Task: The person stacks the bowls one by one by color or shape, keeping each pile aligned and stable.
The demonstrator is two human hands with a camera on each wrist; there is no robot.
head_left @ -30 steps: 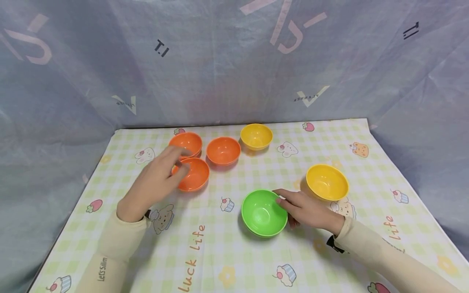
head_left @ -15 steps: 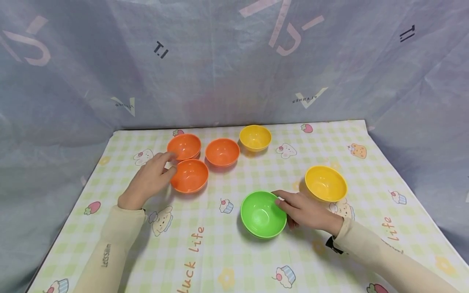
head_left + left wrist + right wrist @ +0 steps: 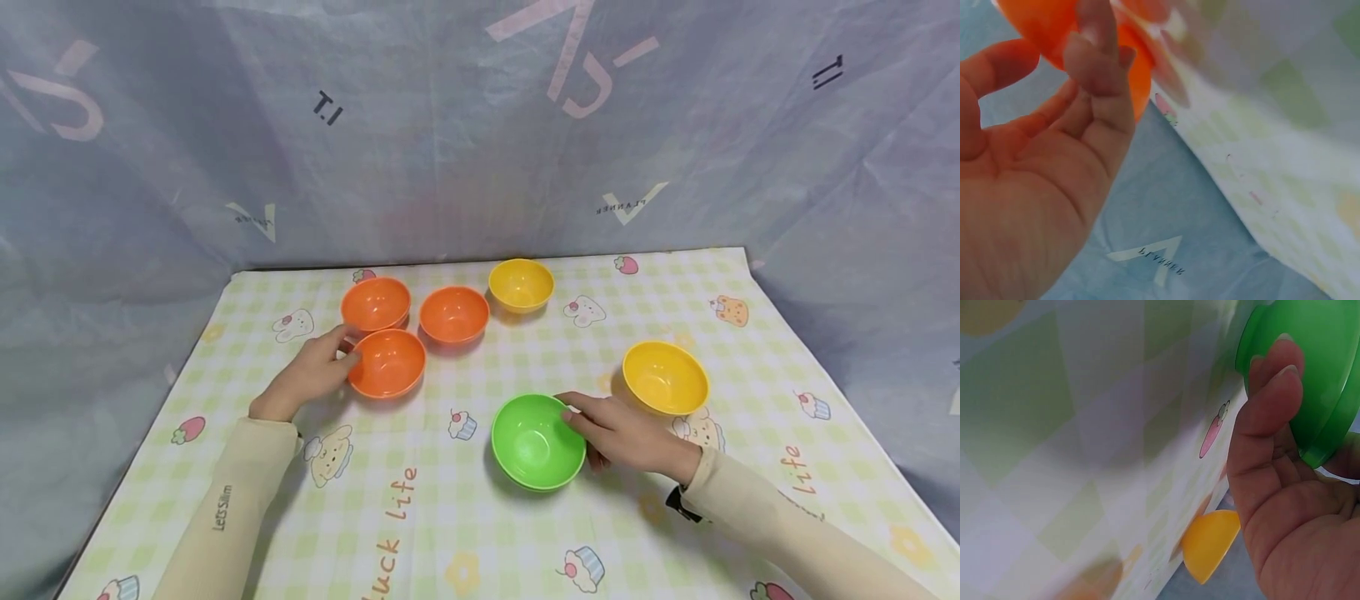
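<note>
In the head view my right hand grips the right rim of a green bowl at the middle of the table. A second green edge just below its rim suggests two nested bowls. From the right wrist, the fingers lie along the green bowl's outside, the thumb partly hidden by the rim. My left hand is at the left edge of the nearest orange bowl, thumb at the rim and fingers against the outside wall. Two more orange bowls, one back left and one centre, stand close behind.
A yellow bowl stands near the back edge, right of the orange ones. Another yellow bowl is right of the green one, close to my right hand. A checked tablecloth covers the table; a grey-blue curtain hangs around it.
My left hand has drawn back from above the orange bowls and come down to the nearest one's left rim. The right hand still grips the green bowl in the same place.
</note>
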